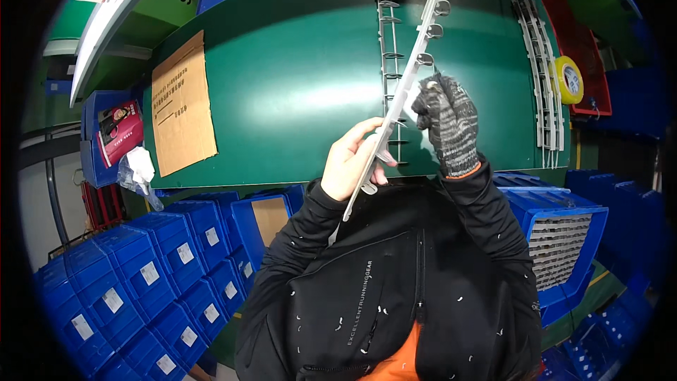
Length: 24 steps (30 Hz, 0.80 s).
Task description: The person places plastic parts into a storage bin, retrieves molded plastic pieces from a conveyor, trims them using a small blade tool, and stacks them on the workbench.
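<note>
My bare left hand (350, 159) is wrapped round the lower part of a long, pale, narrow strip (403, 92). The strip slants from my body up over the table, with several small rounded tabs along its right side. Close to its middle, on the right, is my right hand (451, 123) in a grey and black knit glove. Its fingers are curled in; a thin dark tip shows by the fingertips, but what they hold is too small to name. Beneath the raised strip, a ladder-like strip with crosspieces (384, 49) lies on the green table (296, 85).
Several similar strips (539, 85) lie at the table's right edge, beside a yellow tape roll (568, 80) and a red bin (580, 42). Cardboard (182, 109) lies at left. Blue crates (151, 240) stand at lower left; another crate (596, 222) with stacked strips is at right.
</note>
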### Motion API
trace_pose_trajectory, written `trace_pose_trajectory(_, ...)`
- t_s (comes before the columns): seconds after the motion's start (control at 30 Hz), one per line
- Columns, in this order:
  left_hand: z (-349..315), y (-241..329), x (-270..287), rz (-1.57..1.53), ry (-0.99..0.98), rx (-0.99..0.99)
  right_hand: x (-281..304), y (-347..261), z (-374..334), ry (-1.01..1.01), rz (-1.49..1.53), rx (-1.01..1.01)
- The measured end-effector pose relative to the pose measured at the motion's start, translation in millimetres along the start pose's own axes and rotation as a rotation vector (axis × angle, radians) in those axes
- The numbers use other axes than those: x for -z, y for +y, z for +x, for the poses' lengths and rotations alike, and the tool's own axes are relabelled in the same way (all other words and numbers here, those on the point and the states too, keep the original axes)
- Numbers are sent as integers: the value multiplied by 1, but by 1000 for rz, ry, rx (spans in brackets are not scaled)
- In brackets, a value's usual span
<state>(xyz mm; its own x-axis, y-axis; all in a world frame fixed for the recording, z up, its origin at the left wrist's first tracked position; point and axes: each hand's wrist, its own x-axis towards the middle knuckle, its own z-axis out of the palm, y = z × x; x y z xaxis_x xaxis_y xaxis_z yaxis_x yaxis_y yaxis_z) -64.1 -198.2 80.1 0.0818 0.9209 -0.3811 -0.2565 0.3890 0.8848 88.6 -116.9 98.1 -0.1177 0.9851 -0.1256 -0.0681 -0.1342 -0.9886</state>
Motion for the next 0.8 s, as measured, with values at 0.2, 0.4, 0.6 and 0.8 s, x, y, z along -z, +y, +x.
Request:
trace_pose_trajectory(0.2,17,-1,38,-195,95,116,-1,30,-15,-406,-588,175)
trace_pose_trajectory(0.4,28,-2,56,-236,122,108,-30,40,-3,-409,-772,477)
trace_pose_trajectory(0.6,33,-9,83,-310,132,88,-40,45,18,-344,-561,139)
trace_pose_trajectory(0.8,40,-66,129,-214,239,39,-49,95,49,-303,-1316,124)
